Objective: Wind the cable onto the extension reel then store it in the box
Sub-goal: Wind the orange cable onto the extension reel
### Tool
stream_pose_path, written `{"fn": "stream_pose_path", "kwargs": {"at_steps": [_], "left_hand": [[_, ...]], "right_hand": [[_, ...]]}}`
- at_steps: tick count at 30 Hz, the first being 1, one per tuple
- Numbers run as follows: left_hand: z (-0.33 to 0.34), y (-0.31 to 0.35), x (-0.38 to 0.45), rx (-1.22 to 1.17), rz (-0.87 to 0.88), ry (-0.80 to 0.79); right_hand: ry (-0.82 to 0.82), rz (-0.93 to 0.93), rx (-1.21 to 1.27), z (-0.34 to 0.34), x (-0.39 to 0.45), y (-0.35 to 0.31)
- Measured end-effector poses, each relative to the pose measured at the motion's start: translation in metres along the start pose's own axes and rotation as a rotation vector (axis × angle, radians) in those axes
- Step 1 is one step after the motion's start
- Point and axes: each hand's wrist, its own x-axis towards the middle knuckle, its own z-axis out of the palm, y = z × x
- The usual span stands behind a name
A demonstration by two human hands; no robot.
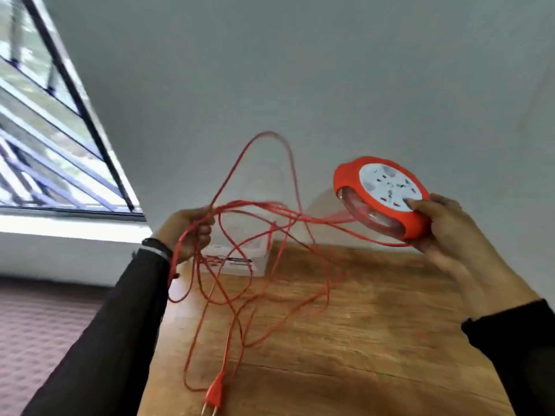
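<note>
Red cable (240, 235) hangs in loose loops from our left hand (186, 229), fingers curled round several strands above the counter (360, 325). Our right hand (441, 226) grips the reel (381, 196) by its rim; the plug (213, 394) dangles low.

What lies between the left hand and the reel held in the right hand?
In the head view, only loose red cable spans the gap from the left hand to the reel gripped by the right hand; behind it, bare wall.

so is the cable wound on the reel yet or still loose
Loose. The cable hangs in tangled loops from the left hand to the table; the right hand holds the reel.
</note>
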Motion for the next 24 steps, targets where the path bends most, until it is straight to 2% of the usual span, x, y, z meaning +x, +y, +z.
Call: {"fn": "stream_pose_path", "kwargs": {"at_steps": [2,4,8,10,12,13,15,17,20,22,24], "left_hand": [[-0.017,-0.014,0.011,0.129,-0.018,0.267],[-0.032,-0.032,0.023,0.253,-0.045,0.425],[-0.073,-0.048,0.032,0.399,0.025,0.657],[-0.083,-0.050,0.032,0.573,0.038,0.769],[-0.067,-0.054,0.019,0.772,0.099,0.788],[-0.050,-0.060,0.008,0.885,0.189,0.777],[-0.014,-0.087,-0.015,1.107,0.440,0.665],[0.026,-0.132,-0.040,1.298,0.563,0.369],[0.063,-0.209,-0.061,1.637,0.445,-0.128],[0.066,-0.253,-0.064,1.749,0.428,-0.306],[0.059,-0.276,-0.062,1.812,0.467,-0.370]], "right_hand": [[-0.009,0.002,0.013,0.016,0.000,0.012],[0.038,0.001,0.016,0.023,0.000,0.023],[0.100,0.041,-0.081,0.021,0.001,0.047],[0.120,0.075,-0.123,0.015,0.001,0.057],[0.119,0.123,-0.125,0.007,0.001,0.067],[0.114,0.151,-0.112,0.003,0.001,0.073],[0.102,0.203,-0.087,-0.002,0.000,0.087],[0.108,0.248,-0.096,-0.005,-0.003,0.103],[0.112,0.331,-0.123,-0.009,-0.009,0.129],[0.109,0.368,-0.134,-0.011,-0.013,0.143],[0.123,0.397,-0.119,-0.013,-0.016,0.153]]}}
